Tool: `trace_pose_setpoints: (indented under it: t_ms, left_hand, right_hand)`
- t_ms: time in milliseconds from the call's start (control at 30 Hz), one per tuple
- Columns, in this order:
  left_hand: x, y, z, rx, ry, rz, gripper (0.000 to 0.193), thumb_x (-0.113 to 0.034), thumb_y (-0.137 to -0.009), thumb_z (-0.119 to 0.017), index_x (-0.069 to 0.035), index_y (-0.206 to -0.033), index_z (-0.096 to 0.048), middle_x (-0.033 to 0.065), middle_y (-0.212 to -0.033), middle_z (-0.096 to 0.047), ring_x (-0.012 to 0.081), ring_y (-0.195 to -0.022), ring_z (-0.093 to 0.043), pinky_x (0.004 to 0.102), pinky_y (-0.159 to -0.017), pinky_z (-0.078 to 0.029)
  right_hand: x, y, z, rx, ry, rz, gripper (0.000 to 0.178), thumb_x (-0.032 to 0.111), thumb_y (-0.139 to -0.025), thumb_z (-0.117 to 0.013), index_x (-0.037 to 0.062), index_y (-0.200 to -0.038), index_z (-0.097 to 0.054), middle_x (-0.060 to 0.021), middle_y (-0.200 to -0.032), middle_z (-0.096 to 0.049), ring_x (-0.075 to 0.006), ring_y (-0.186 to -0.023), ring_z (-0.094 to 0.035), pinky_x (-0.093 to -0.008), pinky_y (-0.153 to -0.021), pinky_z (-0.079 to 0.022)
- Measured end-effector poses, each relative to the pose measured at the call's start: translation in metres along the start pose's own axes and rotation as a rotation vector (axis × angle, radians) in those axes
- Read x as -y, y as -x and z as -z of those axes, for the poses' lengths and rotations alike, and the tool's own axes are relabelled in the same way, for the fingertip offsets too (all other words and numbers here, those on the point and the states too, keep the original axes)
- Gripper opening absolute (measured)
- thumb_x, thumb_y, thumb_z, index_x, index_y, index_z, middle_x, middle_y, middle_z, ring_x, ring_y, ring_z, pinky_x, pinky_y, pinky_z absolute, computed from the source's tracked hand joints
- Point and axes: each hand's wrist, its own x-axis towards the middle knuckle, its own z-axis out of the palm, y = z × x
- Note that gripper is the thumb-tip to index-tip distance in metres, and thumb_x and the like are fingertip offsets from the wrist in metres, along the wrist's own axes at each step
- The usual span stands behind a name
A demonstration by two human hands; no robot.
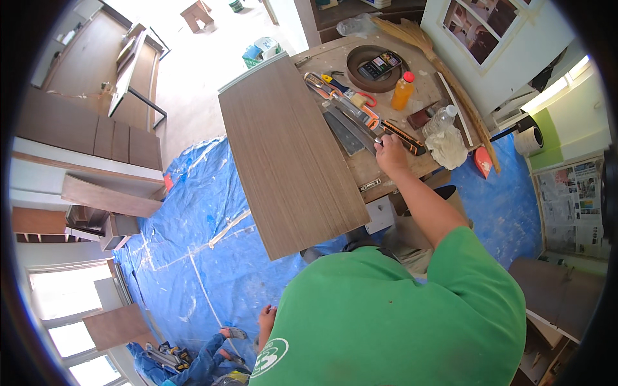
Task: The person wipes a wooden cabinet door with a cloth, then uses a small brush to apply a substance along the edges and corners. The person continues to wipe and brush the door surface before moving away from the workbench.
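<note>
My right hand [391,154] reaches out over a round wooden worktable [425,96] and is closed on the near end of a grey metal strip [351,123]. An orange-and-black utility knife [404,136] lies right beside my fingers. A long brown laminate board [290,154] rests on the table's left side and overhangs it toward me. My left hand [266,319] hangs at my side by my green shirt, fingers loose, with nothing seen in it.
On the table are a brown ring [358,56] around a phone [380,65], an orange bottle [402,92], a clear bottle [441,119], a white rag [448,148], pliers [351,91] and a broom [444,71]. A blue tarp [206,225] covers the floor. Boards [109,196] are stacked at left.
</note>
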Motion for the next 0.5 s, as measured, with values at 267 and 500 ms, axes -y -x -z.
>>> trace_pose_setpoints:
  t_ms: [267, 500]
  left_hand:
    - [-0.054, 0.009, 0.0, 0.03, 0.235, 0.053, 0.05, -0.03, -0.096, -0.069, -0.001, -0.136, -0.061, 0.0122, -0.107, -0.075, 0.0196, -0.091, -0.072, 0.0339, -0.081, -0.056]
    - [0.01, 0.007, -0.039, 0.101, -0.263, -0.126, 0.048, -0.04, -0.095, -0.065, -0.011, -0.134, -0.064, 0.0176, -0.114, -0.074, 0.0328, -0.103, -0.072, 0.0423, -0.088, -0.054]
  right_hand:
    - [-0.001, -0.001, 0.004, -0.007, 0.205, -0.067, 0.025, 0.03, -0.089, -0.072, 0.0119, -0.104, -0.062, -0.0084, -0.111, -0.057, -0.0325, -0.114, -0.055, -0.0535, -0.089, -0.047]
    - [-0.001, 0.013, 0.018, 0.009, 0.234, 0.286, 0.019, 0.03, -0.083, -0.073, 0.0165, -0.095, -0.068, -0.0036, -0.105, -0.054, -0.0278, -0.107, -0.05, -0.0463, -0.089, -0.041]
